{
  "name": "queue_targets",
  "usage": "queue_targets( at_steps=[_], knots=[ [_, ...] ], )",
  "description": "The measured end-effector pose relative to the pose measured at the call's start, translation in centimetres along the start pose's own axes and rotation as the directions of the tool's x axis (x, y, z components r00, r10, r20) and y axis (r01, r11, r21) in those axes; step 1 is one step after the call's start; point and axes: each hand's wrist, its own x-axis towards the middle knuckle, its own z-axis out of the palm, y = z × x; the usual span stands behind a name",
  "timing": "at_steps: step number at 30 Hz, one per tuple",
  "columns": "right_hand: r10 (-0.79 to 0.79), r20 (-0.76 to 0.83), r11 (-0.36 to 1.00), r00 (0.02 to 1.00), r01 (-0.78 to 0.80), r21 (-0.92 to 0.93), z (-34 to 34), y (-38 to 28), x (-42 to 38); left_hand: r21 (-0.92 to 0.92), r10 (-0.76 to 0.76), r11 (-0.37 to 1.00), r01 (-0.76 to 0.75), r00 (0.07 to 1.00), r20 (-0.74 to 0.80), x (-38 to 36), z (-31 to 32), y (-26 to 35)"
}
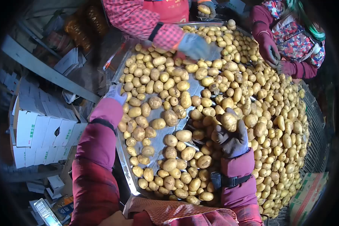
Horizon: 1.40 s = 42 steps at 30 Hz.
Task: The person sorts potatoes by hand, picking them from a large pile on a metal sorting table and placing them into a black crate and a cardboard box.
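Note:
My right hand [231,137], in a dark-palmed glove, is closed around a potato [228,121], palm up, above the pile. My left hand [116,94], in a pale glove, lies at the left rim of the metal table [121,156], beside the potatoes [135,112] there. Its fingers are mostly hidden, so its grip cannot be made out. Potatoes of many sizes cover much of the table, with bare metal [160,141] showing between them. A large heap of potatoes [275,150] fills the right side.
Across the table, a person's blurred gloved hand [194,46] is over the potatoes; their other hand [206,9] holds a potato. Another person's gloved hands [271,56] are at the upper right. Stacked white cartons [45,124] stand left; a green-and-red carton [309,196] is lower right.

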Motion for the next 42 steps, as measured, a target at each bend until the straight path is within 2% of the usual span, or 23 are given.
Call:
queue_targets(
  at_steps=[1, 3, 5, 9, 10, 11, 12, 13, 15, 16, 18, 20, 22, 25, 27, 29, 31, 32, 33, 34, 36, 37, 42],
  knots=[
    [0.033, 0.077, 0.999, 0.996, -0.036, 0.03, -0.2, -0.2, -0.1, 0.003, -0.042, 0.999, 0.042, 0.999, 0.028, -0.1, -0.9, 0.9],
    [0.011, 0.003, 0.992, 1.0, -0.012, 0.122, 0.4, -0.1, -0.1, 0.003, -0.087, 0.996, 0.087, 0.993, 0.074, -0.1, -2.3, 1.7],
    [0.032, 0.068, 0.96, 0.997, -0.049, 0.277, -0.4, -0.2, 0.2, 0.002, -0.088, 0.996, 0.094, 0.921, 0.379, 1.0, -3.6, 1.2],
    [0.025, -0.019, 0.969, 1.0, -0.02, 0.246, -0.5, -0.2, -0.2, 0.095, -0.012, 0.995, -0.022, 0.94, 0.342, -0.2, -1.9, 0.8],
    [0.044, -0.039, 0.972, 0.998, -0.034, 0.233, -0.6, -0.3, -0.3, 0.071, 0.181, 0.979, -0.189, 0.978, 0.108, -1.6, -1.9, 0.8],
    [0.063, -0.052, 0.974, 0.997, -0.05, 0.222, -0.7, -0.3, -0.2, 0.078, 0.182, 0.979, -0.19, 0.978, 0.101, -2.0, -2.6, 0.7],
    [0.062, -0.042, 0.973, 0.997, -0.051, 0.227, -0.7, -0.2, -0.2, -0.224, 0.032, 0.974, 0.025, 0.968, 0.248, -2.2, -3.4, 0.5],
    [0.046, -0.066, 0.974, 0.997, -0.03, 0.226, -0.8, 0.1, -0.1, -0.466, -0.061, 0.842, 0.273, 0.905, 0.421, -2.9, -4.7, 0.9],
    [0.031, -0.087, 0.972, 0.996, -0.01, 0.236, -0.3, 0.5, -0.2, -0.839, 0.019, 0.388, 0.381, 0.907, 0.421, -5.3, -5.5, 1.6],
    [0.024, -0.063, 0.996, 0.998, -0.018, 0.093, 0.6, 0.6, -0.4, -0.907, 0.008, 0.078, 0.414, 0.91, 0.415, -6.8, -5.9, 3.7],
    [-0.013, -0.038, 0.973, 0.999, 0.004, -0.229, 2.8, 0.3, -1.4, -0.939, 0.08, 0.027, 0.343, 0.936, 0.344, -8.6, -6.6, 6.8],
    [0.106, 0.099, 0.978, 0.989, -0.085, -0.19, 2.1, 0.0, -1.2, -0.96, 0.18, -0.034, 0.279, 0.946, 0.269, -9.2, -6.8, 10.5],
    [0.178, 0.217, 0.967, 0.96, -0.13, -0.217, 2.6, 0.0, -1.2, -0.944, 0.438, -0.088, 0.318, 0.863, 0.25, -9.9, -6.8, 14.4],
    [0.149, 0.234, 0.973, 0.961, -0.1, -0.207, 2.0, 0.3, -1.1, -0.953, 0.669, 0.208, 0.22, 0.679, 0.303, -12.9, -9.0, 20.9],
    [0.122, 0.195, 0.992, 0.973, -0.112, -0.063, 2.0, 0.6, -0.9, -0.902, 0.568, 0.397, 0.167, 0.728, 0.385, -11.7, -9.4, 20.8],
    [0.098, 0.153, 0.994, 0.983, -0.106, 0.041, 1.6, 0.6, -0.9, -0.943, 0.316, 0.331, -0.006, 0.943, 0.105, -9.8, -8.6, 18.5],
    [0.087, 0.125, 0.995, 0.988, -0.092, 0.033, 1.1, 0.6, -0.7, -0.644, 0.121, 0.764, 0.049, 0.969, 0.216, -4.9, -4.1, 13.5],
    [0.089, 0.098, 0.996, 0.991, -0.09, 0.007, 1.0, 0.7, -0.6, -0.638, 0.123, 0.769, 0.045, 0.968, 0.217, -5.0, -2.7, 13.1],
    [0.09, 0.098, 0.996, 0.991, -0.092, 0.011, 1.3, 0.7, -0.6, -0.395, 0.242, 0.903, -0.169, 0.96, 0.143, -5.7, -1.4, 12.8],
    [0.08, 0.056, 0.996, 0.995, -0.082, 0.037, 1.7, 0.6, -0.7, -0.108, 0.371, 0.926, -0.36, 0.922, 0.107, -6.4, -0.8, 13.0],
    [0.106, 0.095, 0.989, 0.99, -0.115, 0.095, 0.8, 0.5, -0.5, -0.122, 0.356, 0.931, -0.343, 0.928, 0.105, -6.3, -0.3, 13.5],
    [0.07, -0.008, 0.997, 0.998, -0.07, -0.022, 1.8, 0.4, -0.8, -0.128, 0.341, 0.936, -0.327, 0.934, 0.104, -6.2, -0.3, 13.5],
    [0.087, -0.037, 0.995, 0.995, -0.086, 0.041, 1.9, 0.4, -0.7, -0.117, 0.389, 0.921, -0.371, 0.879, 0.276, -7.0, -0.1, 12.5]
  ],
)
